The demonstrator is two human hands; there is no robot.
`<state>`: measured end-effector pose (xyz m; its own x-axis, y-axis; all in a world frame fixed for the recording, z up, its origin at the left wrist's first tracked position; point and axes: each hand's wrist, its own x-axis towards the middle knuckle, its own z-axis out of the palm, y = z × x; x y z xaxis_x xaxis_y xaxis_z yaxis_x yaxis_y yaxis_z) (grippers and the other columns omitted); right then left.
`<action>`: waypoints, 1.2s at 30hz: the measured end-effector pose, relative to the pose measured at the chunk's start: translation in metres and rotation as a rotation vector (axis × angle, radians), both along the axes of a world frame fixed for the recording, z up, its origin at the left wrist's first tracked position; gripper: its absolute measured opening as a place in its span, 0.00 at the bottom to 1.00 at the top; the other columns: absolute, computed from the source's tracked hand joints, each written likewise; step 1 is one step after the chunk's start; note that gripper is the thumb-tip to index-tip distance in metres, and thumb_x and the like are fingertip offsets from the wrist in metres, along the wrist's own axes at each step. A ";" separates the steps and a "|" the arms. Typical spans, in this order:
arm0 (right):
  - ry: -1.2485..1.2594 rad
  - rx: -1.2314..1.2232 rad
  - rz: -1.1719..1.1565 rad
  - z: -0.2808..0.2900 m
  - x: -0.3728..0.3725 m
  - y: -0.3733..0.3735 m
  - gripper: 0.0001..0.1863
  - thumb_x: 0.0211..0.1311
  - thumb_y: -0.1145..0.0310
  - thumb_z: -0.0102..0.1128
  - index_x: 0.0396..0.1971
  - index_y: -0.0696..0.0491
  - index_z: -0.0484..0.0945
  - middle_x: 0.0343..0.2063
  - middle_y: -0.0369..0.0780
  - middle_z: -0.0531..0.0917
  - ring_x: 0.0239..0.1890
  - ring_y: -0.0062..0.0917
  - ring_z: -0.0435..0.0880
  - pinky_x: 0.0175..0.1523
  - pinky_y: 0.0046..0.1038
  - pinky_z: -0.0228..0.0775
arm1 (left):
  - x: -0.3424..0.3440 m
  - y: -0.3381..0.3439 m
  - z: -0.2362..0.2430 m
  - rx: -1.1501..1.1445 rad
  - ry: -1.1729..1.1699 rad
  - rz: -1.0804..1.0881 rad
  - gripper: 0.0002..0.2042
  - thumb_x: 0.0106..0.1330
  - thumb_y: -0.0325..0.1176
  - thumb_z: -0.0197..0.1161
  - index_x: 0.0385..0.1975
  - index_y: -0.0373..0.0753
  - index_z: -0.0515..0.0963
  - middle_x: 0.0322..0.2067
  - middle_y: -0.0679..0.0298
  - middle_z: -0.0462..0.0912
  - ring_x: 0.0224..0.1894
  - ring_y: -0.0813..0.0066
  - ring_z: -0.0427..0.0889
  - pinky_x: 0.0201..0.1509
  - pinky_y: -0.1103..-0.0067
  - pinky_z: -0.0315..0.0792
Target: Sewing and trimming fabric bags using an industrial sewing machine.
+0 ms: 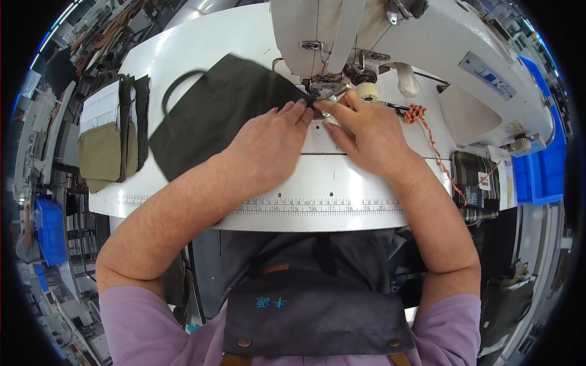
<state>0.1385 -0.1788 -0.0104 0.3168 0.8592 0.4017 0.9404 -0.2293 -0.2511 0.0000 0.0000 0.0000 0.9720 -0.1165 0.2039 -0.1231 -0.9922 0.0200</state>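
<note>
White and ruler-edged, the table [332,180] is bearing dark cloth [223,110] at the sewing machine [439,46], the left hand [268,140] lying flat on it, the right hand [369,128] curling at its corner, grip hard to tell, blue bins [542,152] standing beyond.

On the table [293,183], a fabric stack [101,146] lies left of the cloth piece [213,110], the sewing machine [421,46] right.

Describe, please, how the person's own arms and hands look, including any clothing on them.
The left hand and right hand show no gloves or jewellery. Both forearms are bare; the plain light-purple sleeves are short, ending near the elbows.
</note>
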 end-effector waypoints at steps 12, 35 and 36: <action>-0.059 0.009 0.009 0.003 -0.003 0.002 0.14 0.63 0.64 0.65 0.49 0.46 0.86 0.32 0.38 0.81 0.35 0.33 0.84 0.39 0.36 0.78 | -0.015 0.013 -0.008 -0.352 -0.030 -0.088 0.28 0.66 0.42 0.66 0.64 0.36 0.75 0.68 0.55 0.71 0.73 0.56 0.68 0.78 0.51 0.55; -0.035 0.057 -0.023 -0.002 0.000 -0.005 0.12 0.65 0.62 0.64 0.45 0.49 0.85 0.33 0.40 0.78 0.36 0.37 0.85 0.40 0.41 0.77 | -0.020 -0.020 -0.012 -0.239 0.050 0.118 0.36 0.73 0.53 0.59 0.72 0.34 0.63 0.74 0.51 0.62 0.78 0.55 0.56 0.79 0.47 0.46; -0.034 0.059 -0.024 -0.002 0.001 -0.004 0.12 0.65 0.62 0.64 0.45 0.49 0.85 0.33 0.40 0.78 0.36 0.37 0.85 0.40 0.41 0.77 | -0.021 -0.025 -0.014 -0.237 0.051 0.117 0.36 0.73 0.53 0.59 0.72 0.34 0.63 0.74 0.51 0.62 0.78 0.55 0.56 0.79 0.47 0.46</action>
